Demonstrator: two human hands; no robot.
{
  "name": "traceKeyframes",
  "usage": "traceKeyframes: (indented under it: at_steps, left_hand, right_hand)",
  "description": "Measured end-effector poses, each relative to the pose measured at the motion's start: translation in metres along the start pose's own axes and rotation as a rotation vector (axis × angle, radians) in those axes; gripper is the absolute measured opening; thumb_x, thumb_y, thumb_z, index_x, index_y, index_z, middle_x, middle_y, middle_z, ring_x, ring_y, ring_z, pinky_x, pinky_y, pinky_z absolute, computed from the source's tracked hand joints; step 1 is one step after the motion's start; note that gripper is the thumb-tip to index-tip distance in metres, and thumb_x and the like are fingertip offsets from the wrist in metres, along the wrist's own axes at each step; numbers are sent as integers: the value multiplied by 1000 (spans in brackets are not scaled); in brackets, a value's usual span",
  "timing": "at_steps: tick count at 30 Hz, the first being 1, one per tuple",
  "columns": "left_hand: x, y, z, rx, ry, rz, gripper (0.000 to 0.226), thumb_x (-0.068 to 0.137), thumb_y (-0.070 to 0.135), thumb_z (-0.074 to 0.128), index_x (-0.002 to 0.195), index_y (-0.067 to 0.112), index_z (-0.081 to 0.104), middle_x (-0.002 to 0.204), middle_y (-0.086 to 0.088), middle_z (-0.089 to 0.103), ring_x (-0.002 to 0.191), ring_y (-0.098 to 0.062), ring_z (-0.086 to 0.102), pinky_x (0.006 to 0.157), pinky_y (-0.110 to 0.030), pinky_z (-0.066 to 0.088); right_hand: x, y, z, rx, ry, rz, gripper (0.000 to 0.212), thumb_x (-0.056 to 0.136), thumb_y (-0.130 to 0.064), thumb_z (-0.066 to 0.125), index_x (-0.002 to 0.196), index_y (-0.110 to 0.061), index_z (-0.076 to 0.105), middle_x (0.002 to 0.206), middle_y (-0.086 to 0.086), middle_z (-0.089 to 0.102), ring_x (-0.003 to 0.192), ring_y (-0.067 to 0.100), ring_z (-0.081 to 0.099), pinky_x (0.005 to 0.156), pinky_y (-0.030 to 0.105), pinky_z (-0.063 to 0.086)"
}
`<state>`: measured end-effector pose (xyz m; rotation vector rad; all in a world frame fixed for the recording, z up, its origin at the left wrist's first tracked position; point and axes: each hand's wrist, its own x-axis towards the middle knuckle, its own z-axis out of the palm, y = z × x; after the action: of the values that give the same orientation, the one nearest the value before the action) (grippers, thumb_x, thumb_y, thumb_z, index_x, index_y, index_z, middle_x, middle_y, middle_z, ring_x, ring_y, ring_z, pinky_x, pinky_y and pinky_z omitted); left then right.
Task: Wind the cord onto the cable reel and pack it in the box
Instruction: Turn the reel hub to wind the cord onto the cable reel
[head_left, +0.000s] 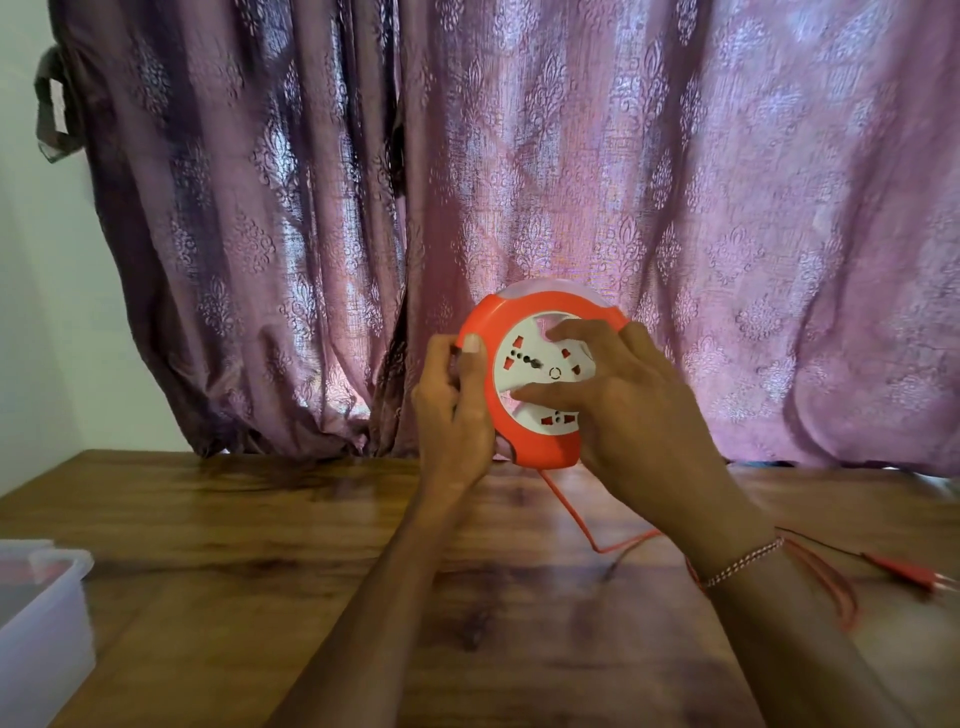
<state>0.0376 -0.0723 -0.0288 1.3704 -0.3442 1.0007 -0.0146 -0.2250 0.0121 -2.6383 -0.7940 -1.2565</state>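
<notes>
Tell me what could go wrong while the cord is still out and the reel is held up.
The loose cord trails under the right forearm to the plug near the table's right edge; winding may snag it or drag the plug off. The left hand grips only the cable reel's rim, so it could twist.

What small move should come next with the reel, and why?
Probably turn the white hub further with the right hand, while the left hand grips the cable reel: the orange cord hangs loose to the table.
</notes>
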Motion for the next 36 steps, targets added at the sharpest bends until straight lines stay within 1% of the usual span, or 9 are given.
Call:
traceKeyframes:
  at_steps: [3,6,8,12,16,23,26,29,36]
  left_hand:
    - [-1,-1,0,9,-7,3,35,103,37,46,89,5,52,75,-15,62,66,-10,53,60,-42,47]
    - [-1,-1,0,16,-13,10,31,104,35,46,89,9,54,70,7,62,62,1,52,58,-28,46]
    - [0,-2,0,18,-9,16,34,104,37,46,89,7,54,68,1,59,60,0,50,58,-31,46]
    - [-2,-1,0,47,-14,39,42,99,48,45,89,9,55,74,-11,59,60,-7,50,58,-43,44]
    - [-2,-2,0,54,-8,25,43,98,51,45,88,10,54,75,-10,61,65,-9,52,61,-45,47]
    - [-2,0,0,16,-7,-1,45,100,48,44,89,5,51,76,-21,57,66,-13,50,60,-52,47]
    - [-2,0,0,22,-7,-5,44,101,47,44,89,5,52,77,-23,58,67,-14,50,61,-53,47]
    - [-2,0,1,20,-3,-14,43,101,47,44,90,6,52,78,-24,57,67,-15,50,62,-54,47]
    - [-2,-3,1,40,-15,-10,43,102,46,45,92,5,53,79,-24,61,68,-19,54,64,-55,49]
  right_hand:
    - [-1,-1,-1,-38,51,10,49,77,-19,44,105,-47,71,131,1,56,105,30,46,77,43,49]
    - [-2,-5,-1,-45,44,36,51,76,-22,41,110,-48,69,128,5,55,105,32,47,77,45,49]
    - [-2,-7,1,4,61,78,51,78,-34,38,118,-49,64,123,10,53,105,33,49,79,44,49]
    - [-5,-9,10,20,65,222,62,78,-39,67,135,-53,46,109,7,51,100,29,57,79,39,52]
    - [-2,-8,9,32,126,341,62,76,-67,60,134,-46,52,94,8,68,86,30,65,72,37,52]
    - [0,-3,1,156,139,110,31,88,-26,57,116,-24,72,111,6,62,106,28,54,76,45,54]
    - [-1,0,-2,152,34,-6,46,80,-41,36,102,-34,76,130,4,57,118,29,48,81,38,51]
    - [-1,3,-1,39,-48,-13,36,81,-30,49,104,-43,73,138,1,52,119,30,46,82,39,50]
    - [-1,-7,-1,58,29,73,55,74,-51,30,110,-45,70,123,10,58,102,37,50,80,47,48]
